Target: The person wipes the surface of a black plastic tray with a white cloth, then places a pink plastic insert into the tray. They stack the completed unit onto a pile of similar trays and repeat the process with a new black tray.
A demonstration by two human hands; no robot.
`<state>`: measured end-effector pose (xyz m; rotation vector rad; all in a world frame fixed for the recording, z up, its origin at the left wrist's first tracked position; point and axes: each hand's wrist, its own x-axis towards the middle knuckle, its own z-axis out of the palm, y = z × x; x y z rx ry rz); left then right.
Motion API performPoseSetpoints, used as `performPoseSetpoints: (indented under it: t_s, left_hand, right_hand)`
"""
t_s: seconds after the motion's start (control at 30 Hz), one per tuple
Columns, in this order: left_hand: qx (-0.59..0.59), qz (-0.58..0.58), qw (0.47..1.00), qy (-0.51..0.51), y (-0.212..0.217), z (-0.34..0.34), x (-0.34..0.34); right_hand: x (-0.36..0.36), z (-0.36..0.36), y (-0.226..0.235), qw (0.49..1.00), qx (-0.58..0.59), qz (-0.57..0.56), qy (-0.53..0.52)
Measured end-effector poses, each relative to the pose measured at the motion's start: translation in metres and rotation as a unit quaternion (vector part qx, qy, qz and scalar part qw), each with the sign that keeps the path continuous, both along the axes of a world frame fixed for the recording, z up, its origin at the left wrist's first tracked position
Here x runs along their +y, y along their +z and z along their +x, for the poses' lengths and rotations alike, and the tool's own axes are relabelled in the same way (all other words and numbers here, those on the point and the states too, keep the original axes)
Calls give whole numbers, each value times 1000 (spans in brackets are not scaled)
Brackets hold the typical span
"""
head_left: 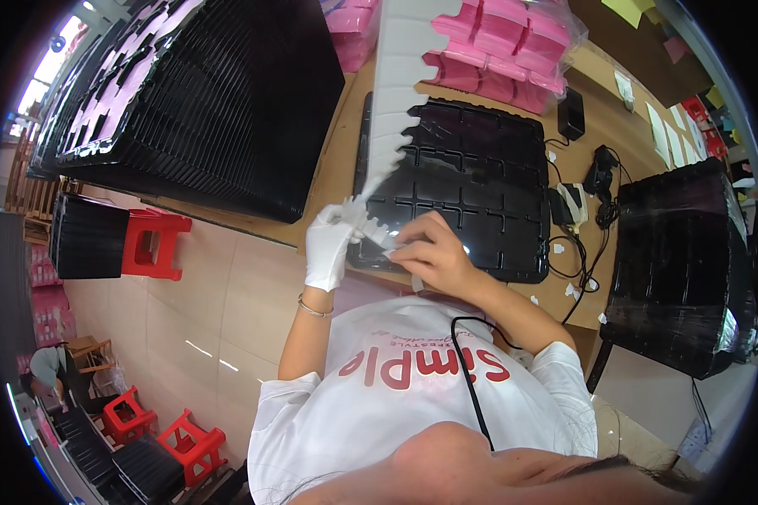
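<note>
Both hands meet over the near edge of the black tray (480,194): the gloved left hand (328,244) pinches the long white notched strip (396,109), and the bare right hand (434,252) grips its lower end. It looks light, floppy, easily creased; best held near the end. Its tip is hidden under the fingers.

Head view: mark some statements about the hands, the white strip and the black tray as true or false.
1. The left hand wears a white glove. True.
2. The right hand is gloved too. False: it is bare.
3. Both hands are on the long white strip. True.
4. The black tray on the table is full of pink pieces. False: its compartments look empty.
5. The stool by the table is blue. False: it is red.
</note>
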<state>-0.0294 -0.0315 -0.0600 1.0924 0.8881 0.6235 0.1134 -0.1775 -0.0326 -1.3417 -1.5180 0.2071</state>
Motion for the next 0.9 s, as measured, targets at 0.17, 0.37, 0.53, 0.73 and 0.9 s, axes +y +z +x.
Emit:
performPoseSetpoints:
  t_s: [0.17,0.37,0.53,0.73,0.9]
  left_hand:
    - [78,-1,997,17,11,11,3]
    - [85,6,996,-22,11,13,7]
    - [83,0,996,-37,10,11,8]
    - [81,4,994,-71,8,9,13]
    - [70,6,996,-60,12,10,11]
  right_hand:
    - [98,88,-19,963,226,-136,-64]
    - [184,155,-58,951,-5,-258,-171]
    - [192,156,-50,931,-91,-304,-179]
    - [193,153,-46,920,-69,-327,-206]
    - [192,153,-48,923,-76,-320,-199]
